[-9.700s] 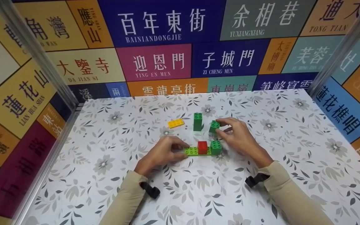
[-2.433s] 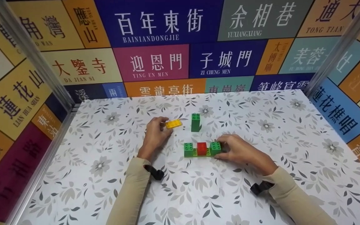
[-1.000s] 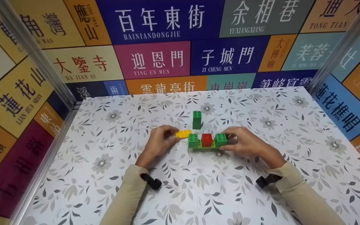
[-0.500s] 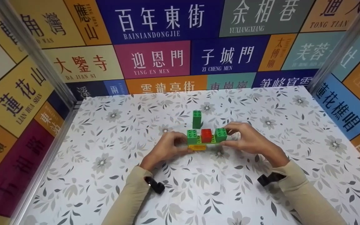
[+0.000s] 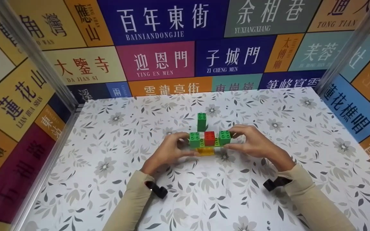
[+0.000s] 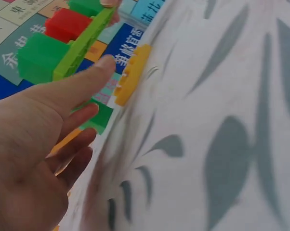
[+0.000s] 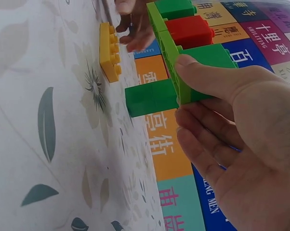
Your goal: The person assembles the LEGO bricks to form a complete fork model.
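- In front of the yellow brick point(image 5: 207, 151), nearest the viewer, a left sleeve point(image 5: 125, 202) and a right sleeve point(image 5: 315, 202) are stretched over the worktop point(image 5: 188, 205); a black wrist mount point(image 5: 158, 190) is worn at the left cuff, another at the right.
- To the left of the yellow brick, the left hand point(image 5: 167, 149) is held just beside it, its thumb tip near the brick's left end; a moderate gap is left between thumb and loosely bent fingers.
- To the right of the yellow brick, the right hand point(image 5: 257, 144) is raised; its fingers are closed with the thumb around the right end of the lime plate point(image 7: 166, 45).
- The yellow brick itself is laid flat on the worktop, studs up.
- Above the yellow brick, and apart from it, the lime plate is held in the air; on it are carried a left green brick point(image 5: 194, 139), a red brick point(image 5: 209, 138) and a right green brick point(image 5: 224, 137).
- Beyond the yellow brick, a green tower point(image 5: 201, 122) is stood upright on the worktop.
- Farthest behind the yellow brick, a wall point(image 5: 159, 61) is covered with lettered, coloured panels.
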`<state>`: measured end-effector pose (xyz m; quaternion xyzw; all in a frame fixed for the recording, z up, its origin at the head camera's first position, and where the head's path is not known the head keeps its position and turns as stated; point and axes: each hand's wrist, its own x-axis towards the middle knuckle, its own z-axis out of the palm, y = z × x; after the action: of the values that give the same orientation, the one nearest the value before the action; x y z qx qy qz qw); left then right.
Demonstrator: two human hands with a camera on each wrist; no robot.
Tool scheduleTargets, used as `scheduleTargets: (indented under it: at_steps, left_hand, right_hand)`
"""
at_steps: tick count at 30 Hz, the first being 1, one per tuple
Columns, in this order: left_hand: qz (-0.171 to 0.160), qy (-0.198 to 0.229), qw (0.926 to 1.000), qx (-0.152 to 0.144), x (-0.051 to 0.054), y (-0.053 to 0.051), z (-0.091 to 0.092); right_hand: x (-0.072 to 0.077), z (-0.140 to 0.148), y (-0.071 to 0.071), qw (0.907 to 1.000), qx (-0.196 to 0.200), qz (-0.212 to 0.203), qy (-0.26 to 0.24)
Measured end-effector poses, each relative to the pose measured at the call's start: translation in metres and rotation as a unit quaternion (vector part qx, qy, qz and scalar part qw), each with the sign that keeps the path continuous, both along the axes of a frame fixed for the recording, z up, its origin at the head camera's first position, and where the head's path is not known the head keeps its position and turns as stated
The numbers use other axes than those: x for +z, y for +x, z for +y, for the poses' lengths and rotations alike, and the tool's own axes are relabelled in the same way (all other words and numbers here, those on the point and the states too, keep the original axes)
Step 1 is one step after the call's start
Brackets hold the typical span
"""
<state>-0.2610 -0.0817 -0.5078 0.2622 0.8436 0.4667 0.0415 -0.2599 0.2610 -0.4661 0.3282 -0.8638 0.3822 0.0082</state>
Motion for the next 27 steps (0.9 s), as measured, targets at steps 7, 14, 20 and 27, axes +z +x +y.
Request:
scheduleTargets:
  at_steps: [7, 14, 20, 27]
  left_hand:
    - [-0.006, 0.068, 0.9977, -0.006, 0.003, 0.003, -0.011]
    - [0.001, 0.074, 0.9972, -0.011, -0.002, 0.002, -0.015]
    - [-0.007, 0.057, 0.9982, -0.014, -0.005, 0.002, -0.015]
    - [-0.013, 0.022, 0.9996, -0.009, -0.008, 0.002, -0.016]
  right_hand:
    - [-0.001, -0.004, 0.001, 0.9999, -0.006, -0.011, -0.004]
    - [-0.007, -0.007, 0.001, 0.9998, -0.006, -0.017, -0.006]
    - [-0.014, -0.009, 0.0, 0.9992, -0.005, -0.04, 0.007]
    - [-0.02, -0.014, 0.0, 0.9976, -0.001, -0.066, 0.023]
